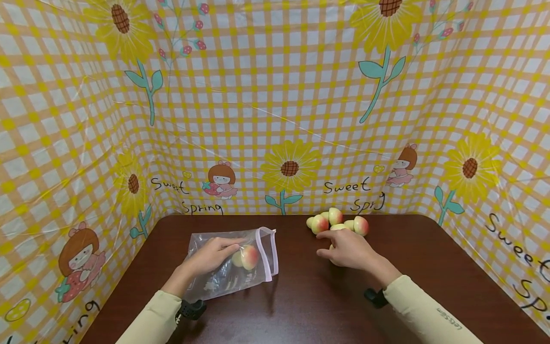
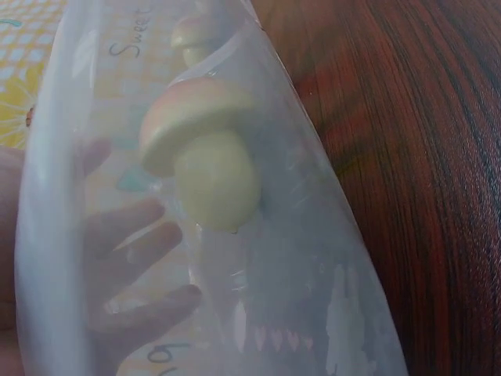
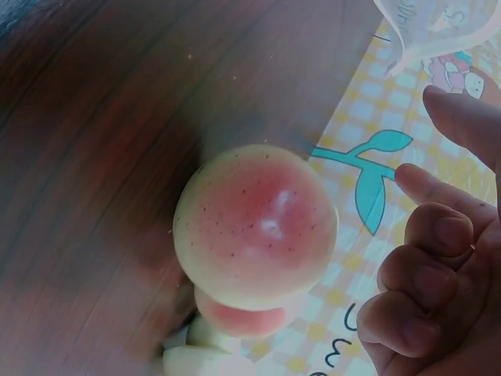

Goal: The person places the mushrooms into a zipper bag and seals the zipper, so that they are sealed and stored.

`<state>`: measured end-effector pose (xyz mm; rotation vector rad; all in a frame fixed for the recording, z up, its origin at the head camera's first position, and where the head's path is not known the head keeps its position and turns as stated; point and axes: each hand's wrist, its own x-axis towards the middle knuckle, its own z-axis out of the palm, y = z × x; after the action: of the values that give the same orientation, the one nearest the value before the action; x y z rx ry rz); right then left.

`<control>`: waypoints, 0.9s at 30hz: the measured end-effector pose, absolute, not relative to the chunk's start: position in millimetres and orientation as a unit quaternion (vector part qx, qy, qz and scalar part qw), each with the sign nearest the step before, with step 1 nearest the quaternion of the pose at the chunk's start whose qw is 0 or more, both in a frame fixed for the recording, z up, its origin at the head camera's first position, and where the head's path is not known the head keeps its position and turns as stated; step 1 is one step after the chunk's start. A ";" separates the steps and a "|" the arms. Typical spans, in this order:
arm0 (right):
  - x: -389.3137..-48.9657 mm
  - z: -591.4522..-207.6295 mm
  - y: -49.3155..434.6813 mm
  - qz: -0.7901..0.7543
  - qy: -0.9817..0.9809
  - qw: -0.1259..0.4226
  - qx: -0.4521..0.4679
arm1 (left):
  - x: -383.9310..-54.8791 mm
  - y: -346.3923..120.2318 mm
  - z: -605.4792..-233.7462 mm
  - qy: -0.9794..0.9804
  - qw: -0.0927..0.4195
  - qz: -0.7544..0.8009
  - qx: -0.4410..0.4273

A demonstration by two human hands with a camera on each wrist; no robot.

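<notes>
A toy mushroom [image 2: 219, 180], pale yellow-green with a pink-red cap, sits inside a clear bag [image 1: 223, 282]. My left hand [image 1: 212, 255] holds the bag along its upper side; several fingers show blurred and fairly straight through the film in the left wrist view. The bag's pink-edged mouth [image 1: 265, 253] gapes toward the right. My right hand [image 1: 350, 248] hovers among more toy mushrooms, thumb and index finger stretched apart, the other fingers bent in. Close by in the right wrist view, a red-capped mushroom [image 3: 254, 227] stands apart from the fingers.
Several other toy mushrooms [image 1: 320, 224] cluster at the table's back edge, right of centre. A dark brown table [image 1: 301, 306] lies under everything. Checked sunflower cloth [image 1: 258, 95] walls in the back and both sides.
</notes>
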<state>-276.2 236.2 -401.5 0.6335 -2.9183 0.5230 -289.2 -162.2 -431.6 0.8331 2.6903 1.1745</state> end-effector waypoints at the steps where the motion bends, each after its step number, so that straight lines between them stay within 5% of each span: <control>1: -275.8 -401.1 236.9 0.173 -0.962 0.051 0.206 | -289.2 -162.2 -431.9 0.881 0.045 0.384 0.272; 27: -271.5 -406.8 268.2 0.151 -0.975 0.054 0.153 | -288.6 -162.8 -432.9 0.877 0.045 0.392 0.274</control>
<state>-271.5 268.2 -406.8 0.4650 -2.9632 0.4597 -288.6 -162.8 -432.9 0.8374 2.6801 1.1964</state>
